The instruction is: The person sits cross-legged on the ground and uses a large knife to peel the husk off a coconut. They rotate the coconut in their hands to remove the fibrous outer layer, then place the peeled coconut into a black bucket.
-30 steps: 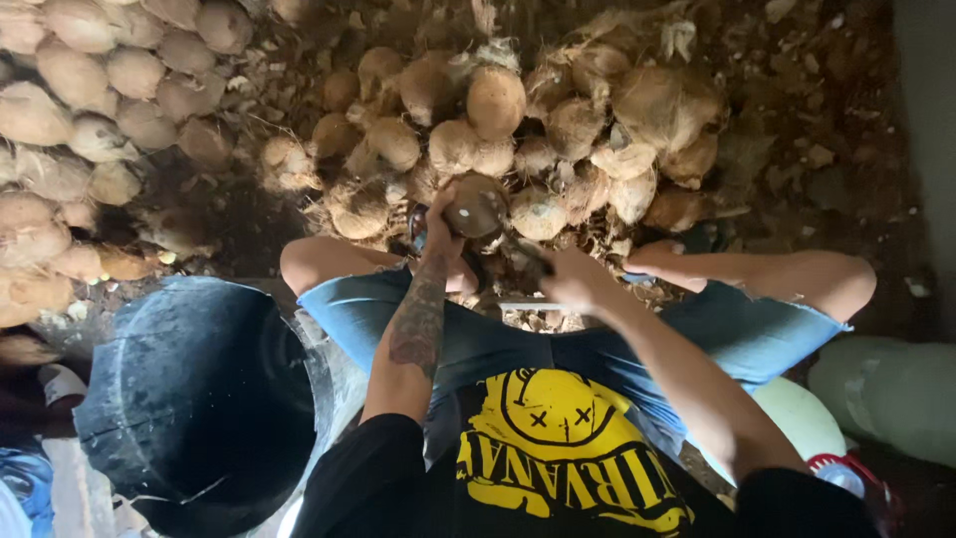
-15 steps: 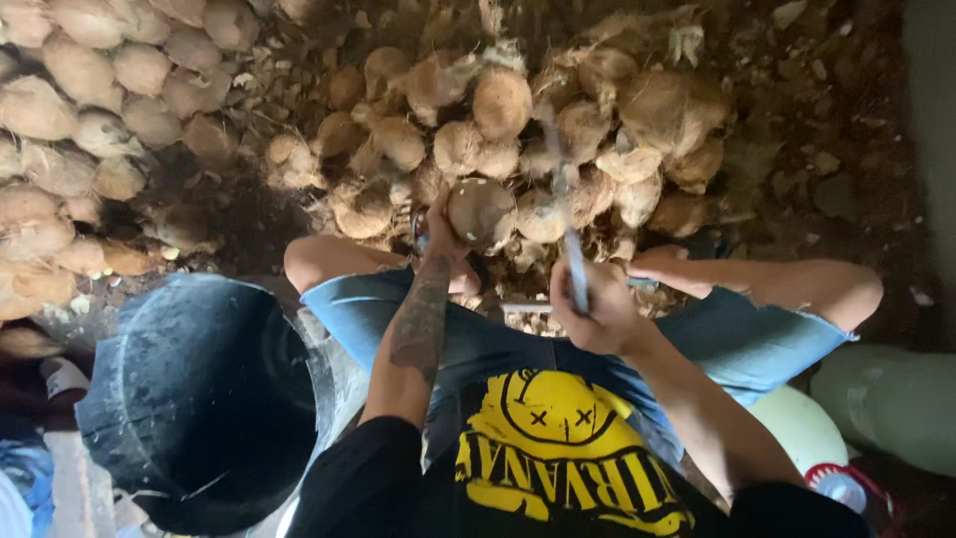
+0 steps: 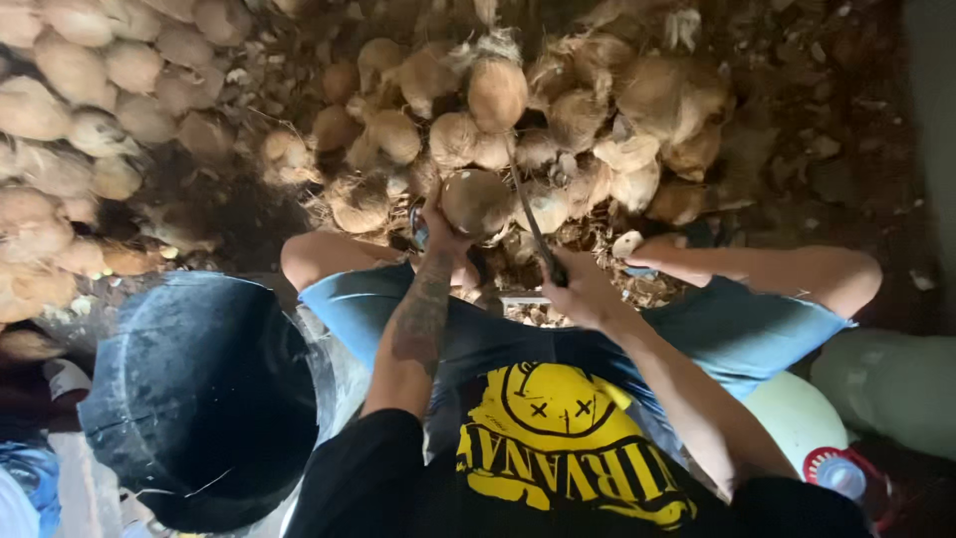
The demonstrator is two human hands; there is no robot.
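I sit with my knees apart over a pile of husked coconuts. My left hand (image 3: 441,231) grips a brown coconut (image 3: 478,201) and holds it up in front of my knees. My right hand (image 3: 583,291) is closed on the handle of a long knife (image 3: 528,214). Its blade points away from me and lies against the right side of the held coconut.
A heap of fibrous coconuts (image 3: 558,110) lies ahead, with paler ones (image 3: 70,120) at the left. A large black tub (image 3: 199,399) stands by my left knee. A pale green container (image 3: 886,389) and a bottle with a red cap (image 3: 836,473) sit at the right. Husk scraps litter the ground.
My right hand, which was drawn back with the knife raised half a second ago, has swung forward, bringing the blade against the coconut. My left hand kept hold of the coconut.
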